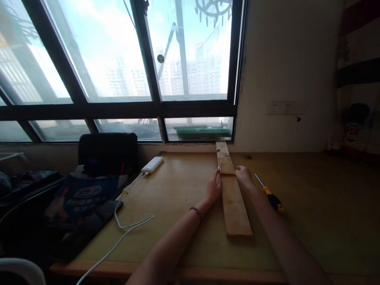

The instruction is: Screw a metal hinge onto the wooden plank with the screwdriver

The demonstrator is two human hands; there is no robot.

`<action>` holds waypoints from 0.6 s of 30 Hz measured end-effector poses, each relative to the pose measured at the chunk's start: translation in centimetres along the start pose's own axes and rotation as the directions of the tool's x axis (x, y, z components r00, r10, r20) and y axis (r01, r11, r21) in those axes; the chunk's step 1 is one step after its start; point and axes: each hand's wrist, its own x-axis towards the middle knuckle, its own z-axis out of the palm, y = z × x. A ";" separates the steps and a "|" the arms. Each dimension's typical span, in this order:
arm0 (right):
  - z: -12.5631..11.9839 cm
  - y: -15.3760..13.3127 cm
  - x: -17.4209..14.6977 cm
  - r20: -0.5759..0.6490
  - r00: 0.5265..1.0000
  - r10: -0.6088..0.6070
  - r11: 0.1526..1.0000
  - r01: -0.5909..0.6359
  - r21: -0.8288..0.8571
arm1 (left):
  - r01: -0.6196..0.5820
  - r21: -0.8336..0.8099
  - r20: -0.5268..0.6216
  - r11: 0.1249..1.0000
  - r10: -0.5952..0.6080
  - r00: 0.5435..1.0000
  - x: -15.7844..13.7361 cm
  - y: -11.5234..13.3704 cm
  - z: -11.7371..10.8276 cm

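A wide wooden table (311, 206) fills the lower view, running up to a large dark-framed window (124, 79) that shows pale sky and tall buildings. Left of your hands, at the table's edge, stands a black chair back (108, 152), with a dark blue printed bag (80, 196) below it.

A long narrow wooden plank (234, 200) lies flat on the table, pointing away from you toward the window, and both your hands meet it about halfway along. Your left hand (213, 188) rests against the plank's left edge, its grip pinched on a small metal piece (219, 169) at that edge; what the piece is cannot be told. Your right hand (244, 176) lies curled over the plank's right edge, pressing it rather than clasping anything. A beaded bracelet (196, 211) circles your left wrist.

Just right of your right hand, a screwdriver (270, 194) with a yellow and black handle lies on the table, apart from the plank. Well to the left of your left hand sits a white power strip (152, 164), its white cable (124, 225) looping back toward you.
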 end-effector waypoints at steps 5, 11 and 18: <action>0.5 -1.7 -1.5 -0.070 0.987 -0.147 0.969 0.158 0.192 | -0.010 -0.106 -0.018 0.994 0.008 1.000 0.8 -1.4 -0.3; 2.8 -1.9 -3.3 0.137 0.845 -0.516 0.783 0.401 0.476 | 0.197 -0.324 -0.038 0.925 -0.220 0.975 3.1 -2.3 -0.4; -1.5 0.4 -1.7 0.109 0.873 -0.476 0.870 0.449 0.202 | 0.364 -0.617 -0.039 0.698 -0.489 0.871 4.3 -3.3 0.7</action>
